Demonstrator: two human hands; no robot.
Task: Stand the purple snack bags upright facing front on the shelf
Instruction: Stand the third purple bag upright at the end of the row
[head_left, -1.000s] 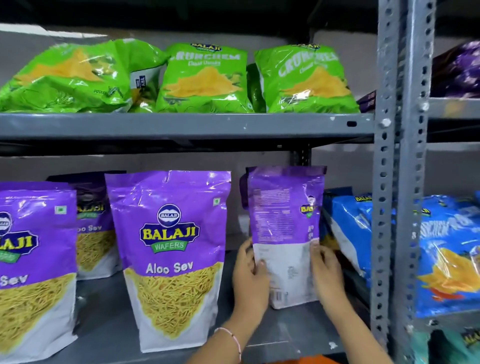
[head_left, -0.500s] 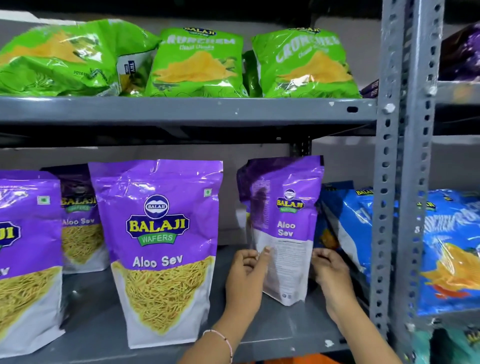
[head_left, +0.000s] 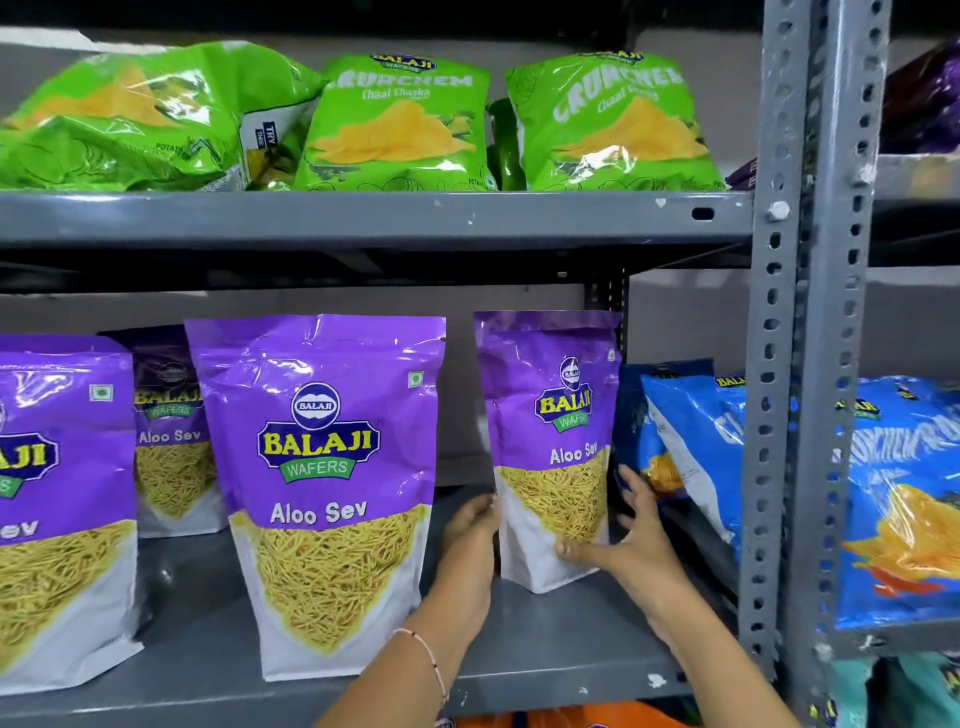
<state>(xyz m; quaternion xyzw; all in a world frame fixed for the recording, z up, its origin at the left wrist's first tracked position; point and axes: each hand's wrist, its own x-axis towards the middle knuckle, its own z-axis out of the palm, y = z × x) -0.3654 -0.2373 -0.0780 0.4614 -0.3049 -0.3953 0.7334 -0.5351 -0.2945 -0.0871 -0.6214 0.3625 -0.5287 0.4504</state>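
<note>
On the shelf, both hands' fingers grip the purple bag, now turned front-facing.

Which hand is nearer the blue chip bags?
Right. The right hand grips the purple bag's right edge, just beside the blue chip bags; the left hand is at its far, left edge.
</note>
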